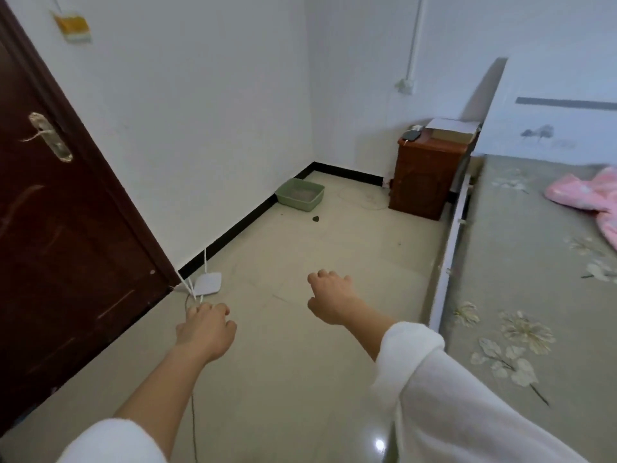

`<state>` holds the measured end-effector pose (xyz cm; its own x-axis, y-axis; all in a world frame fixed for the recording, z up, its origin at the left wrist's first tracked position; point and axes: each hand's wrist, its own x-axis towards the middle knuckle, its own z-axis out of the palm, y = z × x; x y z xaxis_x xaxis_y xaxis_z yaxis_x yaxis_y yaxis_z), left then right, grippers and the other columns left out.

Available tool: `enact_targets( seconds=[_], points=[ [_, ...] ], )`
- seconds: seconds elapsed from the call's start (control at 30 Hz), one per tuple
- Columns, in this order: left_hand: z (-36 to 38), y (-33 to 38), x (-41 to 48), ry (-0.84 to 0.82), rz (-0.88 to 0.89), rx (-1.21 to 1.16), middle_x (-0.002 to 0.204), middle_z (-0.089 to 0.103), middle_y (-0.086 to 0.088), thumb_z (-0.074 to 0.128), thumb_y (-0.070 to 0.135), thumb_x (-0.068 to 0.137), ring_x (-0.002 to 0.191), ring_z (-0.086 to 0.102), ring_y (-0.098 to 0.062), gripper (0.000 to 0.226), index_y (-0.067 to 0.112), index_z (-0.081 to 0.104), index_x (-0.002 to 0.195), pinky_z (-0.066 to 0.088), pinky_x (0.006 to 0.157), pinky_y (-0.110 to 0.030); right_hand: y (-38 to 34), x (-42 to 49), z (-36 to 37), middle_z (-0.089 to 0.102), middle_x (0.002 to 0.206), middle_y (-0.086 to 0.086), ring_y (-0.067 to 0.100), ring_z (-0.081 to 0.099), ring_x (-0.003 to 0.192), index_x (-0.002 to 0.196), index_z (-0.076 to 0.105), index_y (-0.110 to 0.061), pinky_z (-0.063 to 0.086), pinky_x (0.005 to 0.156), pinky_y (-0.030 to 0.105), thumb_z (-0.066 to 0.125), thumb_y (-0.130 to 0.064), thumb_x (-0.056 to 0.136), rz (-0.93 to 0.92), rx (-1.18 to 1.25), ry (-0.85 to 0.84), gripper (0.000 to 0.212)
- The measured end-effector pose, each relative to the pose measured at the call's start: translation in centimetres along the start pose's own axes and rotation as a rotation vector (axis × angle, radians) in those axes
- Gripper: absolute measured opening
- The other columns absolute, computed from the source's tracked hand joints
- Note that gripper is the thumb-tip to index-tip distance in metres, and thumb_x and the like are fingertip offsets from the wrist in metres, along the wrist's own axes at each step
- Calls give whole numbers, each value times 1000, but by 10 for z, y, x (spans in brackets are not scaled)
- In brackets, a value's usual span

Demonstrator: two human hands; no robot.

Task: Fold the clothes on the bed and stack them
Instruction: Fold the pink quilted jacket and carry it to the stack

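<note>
Floor (300, 235) beneath left hand (207, 332) and right hand (330, 299), both loosely curled, empty; pink clothes (587, 198) well apart on bed (521, 262).

- The bed (521, 262) runs along the right side, its headboard (551, 128) against the far wall.
- The clothes (587, 198) lie on the bed toward its head end, at the right edge of the view.
- The nightstand (427, 182) stands on the floor (334, 235) just left of the bed's head end, by the far wall.
- A box (450, 130) lies on the right part of the nightstand's top, a small device (411, 135) on the left part.
- A basin (300, 194) sits on the floor in the far corner, left of the nightstand and apart from it.
- The door (66, 228) stands at the left, with a router (207, 284) on the floor at its foot.
- Over the floor, left of the bed, the left hand (207, 332) is near the router and the right hand (330, 299) is nearer the bed's edge.
</note>
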<state>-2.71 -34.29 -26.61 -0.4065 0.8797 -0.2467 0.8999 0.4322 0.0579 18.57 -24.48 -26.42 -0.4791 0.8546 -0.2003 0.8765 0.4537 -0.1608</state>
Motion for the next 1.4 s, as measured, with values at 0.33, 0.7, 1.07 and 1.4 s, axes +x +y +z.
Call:
enact_targets(
  seconds=[0.33,0.7,1.07,1.4],
  points=[
    [-13,185,174,-60,460,-25,140,41,-7,38,35,97,129,33,-26,42,21,43,136,36,99,-41,159,76,-24,50,131,10,30,49,118,131,43,-11,41,95,43,47,-30,95,404,71,15,41],
    [-54,427,331,-85,771,56,138,42,-12,39,32,96,129,32,-30,44,16,46,136,34,100,-48,343,155,-78,51,131,9,27,54,114,136,42,-14,48,93,40,53,-33,94,735,245,93,47],
    [-63,653,498,39,1207,146,129,46,-10,40,31,94,119,40,-27,35,15,49,124,36,94,-42,528,277,-124,50,134,12,29,51,118,138,41,-11,43,97,37,48,-30,96,958,312,185,46],
    [-57,863,574,33,1542,401,129,47,-7,36,31,97,119,41,-25,34,16,47,126,38,94,-41,676,342,-145,46,135,11,29,43,123,134,42,-12,38,100,43,44,-33,96,1195,310,157,44]
  ],
)
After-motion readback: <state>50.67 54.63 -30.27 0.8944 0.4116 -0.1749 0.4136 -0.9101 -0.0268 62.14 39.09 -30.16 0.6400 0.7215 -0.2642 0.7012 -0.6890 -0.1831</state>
